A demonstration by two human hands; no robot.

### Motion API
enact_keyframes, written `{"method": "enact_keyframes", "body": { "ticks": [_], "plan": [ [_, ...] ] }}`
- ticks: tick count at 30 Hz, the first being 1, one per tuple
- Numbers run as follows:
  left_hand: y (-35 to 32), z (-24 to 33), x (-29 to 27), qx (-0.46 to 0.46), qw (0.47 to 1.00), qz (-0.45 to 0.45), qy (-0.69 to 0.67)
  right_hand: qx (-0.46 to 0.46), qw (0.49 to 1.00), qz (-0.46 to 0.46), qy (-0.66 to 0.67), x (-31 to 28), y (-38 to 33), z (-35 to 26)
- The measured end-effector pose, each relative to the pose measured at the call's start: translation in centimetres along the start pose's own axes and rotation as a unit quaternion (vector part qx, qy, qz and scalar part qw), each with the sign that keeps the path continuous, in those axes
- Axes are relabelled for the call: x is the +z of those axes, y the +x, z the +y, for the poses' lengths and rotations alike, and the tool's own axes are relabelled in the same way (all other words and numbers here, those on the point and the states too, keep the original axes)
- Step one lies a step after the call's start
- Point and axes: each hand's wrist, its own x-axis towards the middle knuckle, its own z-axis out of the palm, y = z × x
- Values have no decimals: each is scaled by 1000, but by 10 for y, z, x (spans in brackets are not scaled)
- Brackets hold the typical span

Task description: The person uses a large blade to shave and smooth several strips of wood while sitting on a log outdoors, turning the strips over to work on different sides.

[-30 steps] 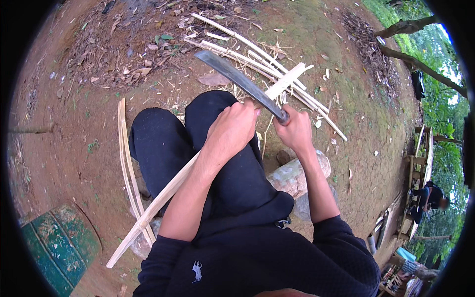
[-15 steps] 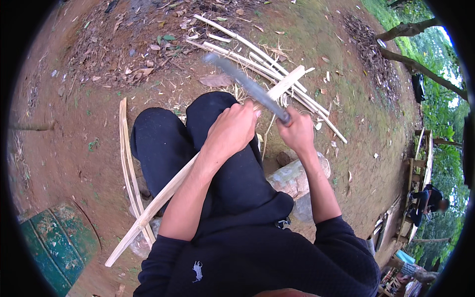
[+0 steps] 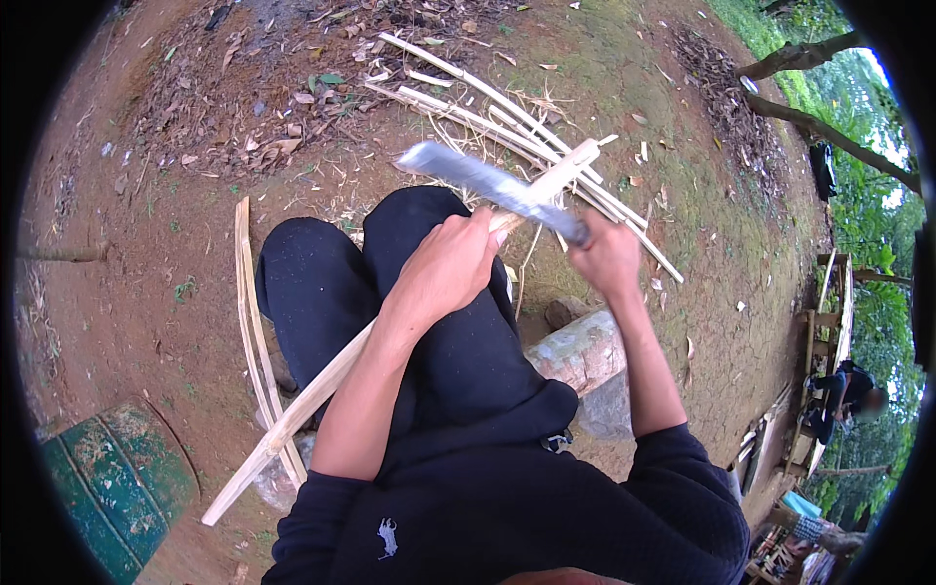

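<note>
My left hand [image 3: 444,268] is closed around a long, pale split-wood strip [image 3: 292,421], which lies slantwise across my thighs. Its far end juts out past my fingers, and its near end passes under my left forearm. In my right hand [image 3: 606,255] is the handle of a machete [image 3: 463,173], its wide grey blade smeared by motion. The blade crosses over the strip just beyond my left hand, pointing to the far left. Whether its edge touches the wood I cannot tell.
Several pale strips [image 3: 487,122] lie on the ground ahead, among shavings. Two more strips [image 3: 255,322] rest left of my knees. A log [image 3: 585,349] and stones are by my right thigh. A green panel [image 3: 122,478] lies near left; a person [image 3: 846,398] sits far right.
My right hand has shifted a little to the right, and the machete has turned so more of its blade face shows. The strip in my left hand has barely moved.
</note>
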Motion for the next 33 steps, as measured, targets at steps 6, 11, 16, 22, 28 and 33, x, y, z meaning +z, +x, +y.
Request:
{"method": "enact_keyframes", "body": {
  "ticks": [6, 11, 16, 22, 28, 33],
  "plan": [
    [6, 2, -11, -12, 998, -44, -51, 299, 945, 125, -41, -5, 20, 129],
    [14, -1, -7, -80, 987, -75, -116, 258, 936, 146, 191, 12, -29, 52],
    [20, 13, -13, -149, 960, -140, -191, 93, 961, 108, 238, 27, -48, -29],
    [19, 20, -22, -201, 917, -163, -303, 37, 963, 140, 229, 34, -38, -51],
    [15, 27, -29, -236, 899, -164, -329, -10, 964, 138, 227, 32, -18, -52],
    [12, 29, -26, -252, 917, -151, -269, -53, 980, 156, 111, 37, -12, -29]
  ]
}}
